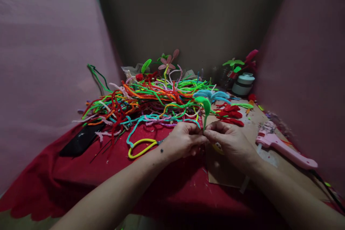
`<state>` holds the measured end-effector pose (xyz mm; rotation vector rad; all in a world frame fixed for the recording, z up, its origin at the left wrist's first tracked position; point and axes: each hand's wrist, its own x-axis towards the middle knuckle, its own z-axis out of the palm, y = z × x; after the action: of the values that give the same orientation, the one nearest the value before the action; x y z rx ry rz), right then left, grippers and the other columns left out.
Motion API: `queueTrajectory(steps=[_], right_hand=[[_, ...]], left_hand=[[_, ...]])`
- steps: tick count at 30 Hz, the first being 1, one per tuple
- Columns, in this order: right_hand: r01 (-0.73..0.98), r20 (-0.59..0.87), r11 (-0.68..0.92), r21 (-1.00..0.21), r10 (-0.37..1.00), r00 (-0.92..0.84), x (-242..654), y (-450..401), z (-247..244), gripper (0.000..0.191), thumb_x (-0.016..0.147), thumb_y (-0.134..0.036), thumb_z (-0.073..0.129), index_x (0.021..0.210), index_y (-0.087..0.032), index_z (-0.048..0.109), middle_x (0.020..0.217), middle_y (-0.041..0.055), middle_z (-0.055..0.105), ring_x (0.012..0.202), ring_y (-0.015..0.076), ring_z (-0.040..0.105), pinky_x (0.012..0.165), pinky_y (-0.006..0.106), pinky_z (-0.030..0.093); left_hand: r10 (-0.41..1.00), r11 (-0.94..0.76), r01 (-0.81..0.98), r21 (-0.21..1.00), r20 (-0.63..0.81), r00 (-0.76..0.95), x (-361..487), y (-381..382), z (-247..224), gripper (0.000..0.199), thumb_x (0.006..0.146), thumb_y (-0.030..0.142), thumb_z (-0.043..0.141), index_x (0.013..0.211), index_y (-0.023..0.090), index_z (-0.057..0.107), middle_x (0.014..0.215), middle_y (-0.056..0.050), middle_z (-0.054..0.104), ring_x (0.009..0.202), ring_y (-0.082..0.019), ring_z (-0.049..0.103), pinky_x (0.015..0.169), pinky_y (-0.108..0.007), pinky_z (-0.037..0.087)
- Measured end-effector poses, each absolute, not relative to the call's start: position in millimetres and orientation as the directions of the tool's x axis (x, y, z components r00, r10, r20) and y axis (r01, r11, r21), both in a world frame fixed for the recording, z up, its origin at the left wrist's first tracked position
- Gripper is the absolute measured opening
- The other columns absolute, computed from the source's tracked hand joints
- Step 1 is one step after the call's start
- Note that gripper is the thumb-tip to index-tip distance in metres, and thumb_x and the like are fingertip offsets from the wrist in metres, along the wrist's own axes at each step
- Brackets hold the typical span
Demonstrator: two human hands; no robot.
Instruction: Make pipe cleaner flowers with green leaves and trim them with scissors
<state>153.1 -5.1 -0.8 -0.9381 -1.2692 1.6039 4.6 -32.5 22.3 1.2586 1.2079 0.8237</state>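
My left hand (184, 139) and my right hand (230, 140) meet over the table, fingertips pinched together. Between them stands a green pipe-cleaner leaf (206, 107), its stem running down into both pinches and its top bent over to the left. Behind it lies a blue pipe-cleaner flower (212, 95). Yellow-handled scissors (142, 148) rest just left of my left hand, their blades partly covered by it. Red pipe-cleaner petals (230, 114) lie on a brown board (223, 174) beyond my right hand.
A large tangle of coloured pipe cleaners (151, 95) covers the back of the red tablecloth (107, 172). A pink glue gun (287, 149) lies on the board at right, its cord trailing off. At the back right stands a pale lidded jar (243, 84); a black flat object (81, 139) lies left.
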Motion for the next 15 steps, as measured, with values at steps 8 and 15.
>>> queueTrajectory(steps=[8,15], right_hand=[[-0.221,0.045,-0.058,-0.974,0.899,-0.435,155.6,0.4,-3.5,0.019,0.061,-0.026,0.073,0.071,-0.015,0.061,0.065,-0.0016,0.057,0.06,0.0102,0.051,0.059,0.024,0.04],[-0.14,0.166,0.121,-0.983,0.913,-0.372,156.0,2.4,4.9,0.016,0.069,-0.029,0.066,0.069,-0.015,0.059,0.059,-0.0031,0.054,0.054,0.0082,0.045,0.051,0.022,0.036]], left_hand=[[0.969,0.017,0.201,0.979,-0.066,0.236,4.3,-32.0,16.8,0.014,0.072,0.024,0.055,0.063,0.014,0.051,0.044,0.006,0.044,0.037,-0.004,0.039,0.038,-0.017,0.028],[0.962,-0.04,0.227,0.973,-0.024,0.273,4.4,-28.5,9.5,0.016,0.074,0.024,0.053,0.062,0.015,0.046,0.044,0.007,0.042,0.038,-0.005,0.038,0.039,-0.017,0.028]])
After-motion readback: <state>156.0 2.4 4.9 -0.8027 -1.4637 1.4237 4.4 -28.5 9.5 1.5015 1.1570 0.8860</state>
